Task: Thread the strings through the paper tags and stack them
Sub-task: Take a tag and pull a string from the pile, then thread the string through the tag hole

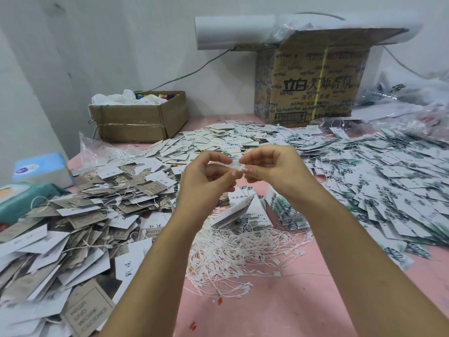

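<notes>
Left hand (206, 176) and right hand (274, 171) meet fingertip to fingertip, raised above the table. Both pinch one small white paper tag (235, 163) between thumb and forefinger, with the other fingers curled in. A string (245, 184) seems to trail down from the pinch. It is thin and blurred, so I cannot tell whether it is already through the hole.

Step in hand, as I judge it: threading, mid-feed. The next move likely calls for drawing the string fully through, then freeing one hand to lay the tag on a pile.

At 6 o'clock from the hands, near, is a short leaning stack (243, 210) of leaf-print tags. Below it a tangle of loose strings (233, 254) lies on the pink table (279, 307). At 3 o'clock is a wide right heap (388, 178) of leaf-print tags. From 9 to 7 o'clock is a left heap (85, 215) of grey-brown tags, some with strings showing. At 12 o'clock is a far heap (218, 139). Beyond it, against the wall, are a small cardboard box (138, 120) at 11 and a big carton (315, 81) at 1.

Open room: bare tabletop shows mainly at 5–6 o'clock, towards the person. The heaps crowd both sides, so a wide wrist sweep risks scattering them. The table's left edge at 9 o'clock carries a blue box (41, 169).
</notes>
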